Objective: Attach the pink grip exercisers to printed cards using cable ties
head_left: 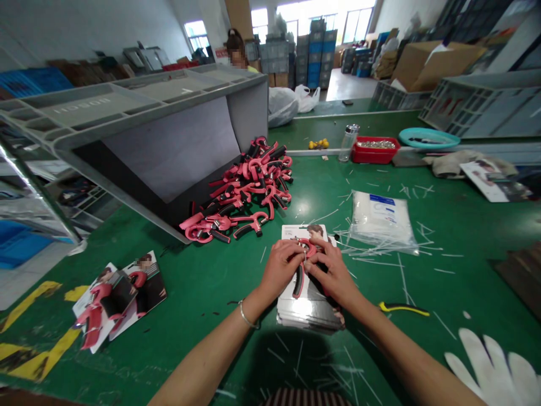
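A stack of printed backing cards (310, 317) lies in front of me. A pink-and-black hand grip strengthener (298, 282) rests on the top card, handles pointing toward me. My left hand (281, 265) is closed, its fingertips pinching over the spring end of the hand grip. Opposite it, my right hand (332, 270) is closed too, thumb and forefinger meeting the left fingertips. Between them shows a small piece of a thin white zip tie (305, 255); the fingers hide most of it. Two carded hand grips (137, 301) lie at the left.
A grey crate (169, 98) on its side spills a heap of hand grips (253, 180). To the right are a bag of zip ties (380, 220), scattered tie pieces, yellow-handled pliers (403, 308) and a white glove (492, 366). A red tray (375, 152) and a bottle (349, 144) stand behind.
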`<state>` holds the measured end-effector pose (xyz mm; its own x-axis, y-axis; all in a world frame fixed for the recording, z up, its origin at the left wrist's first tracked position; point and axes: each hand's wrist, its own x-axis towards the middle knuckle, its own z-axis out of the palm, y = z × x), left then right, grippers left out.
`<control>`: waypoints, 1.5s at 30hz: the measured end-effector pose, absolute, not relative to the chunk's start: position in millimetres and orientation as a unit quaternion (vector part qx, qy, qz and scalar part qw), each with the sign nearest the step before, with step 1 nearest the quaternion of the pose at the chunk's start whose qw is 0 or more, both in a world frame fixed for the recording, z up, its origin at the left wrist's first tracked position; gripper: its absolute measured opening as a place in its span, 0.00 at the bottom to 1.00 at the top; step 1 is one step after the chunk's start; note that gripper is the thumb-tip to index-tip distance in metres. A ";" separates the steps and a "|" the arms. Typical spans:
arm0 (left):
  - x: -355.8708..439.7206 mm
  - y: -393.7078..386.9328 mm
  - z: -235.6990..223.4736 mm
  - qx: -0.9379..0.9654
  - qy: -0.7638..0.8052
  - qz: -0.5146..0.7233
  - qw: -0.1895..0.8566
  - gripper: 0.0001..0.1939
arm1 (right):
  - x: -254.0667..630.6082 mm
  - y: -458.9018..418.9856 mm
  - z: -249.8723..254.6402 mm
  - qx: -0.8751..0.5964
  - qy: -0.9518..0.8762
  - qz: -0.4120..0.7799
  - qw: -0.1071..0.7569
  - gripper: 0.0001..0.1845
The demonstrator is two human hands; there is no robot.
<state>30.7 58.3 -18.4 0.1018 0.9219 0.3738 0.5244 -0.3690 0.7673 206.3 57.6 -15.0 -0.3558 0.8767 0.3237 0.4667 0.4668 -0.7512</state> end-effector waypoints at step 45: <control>28.9 58.8 -20.5 0.709 0.502 0.441 0.224 0.07 | 203.8 58.4 -16.7 -0.436 -0.777 0.269 0.367 0.07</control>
<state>28.9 58.8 -20.5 0.1062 0.9098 0.4013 0.5148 -0.3955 0.7606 203.8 58.4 -16.7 -0.3513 0.8739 0.3361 0.4797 0.4763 -0.7369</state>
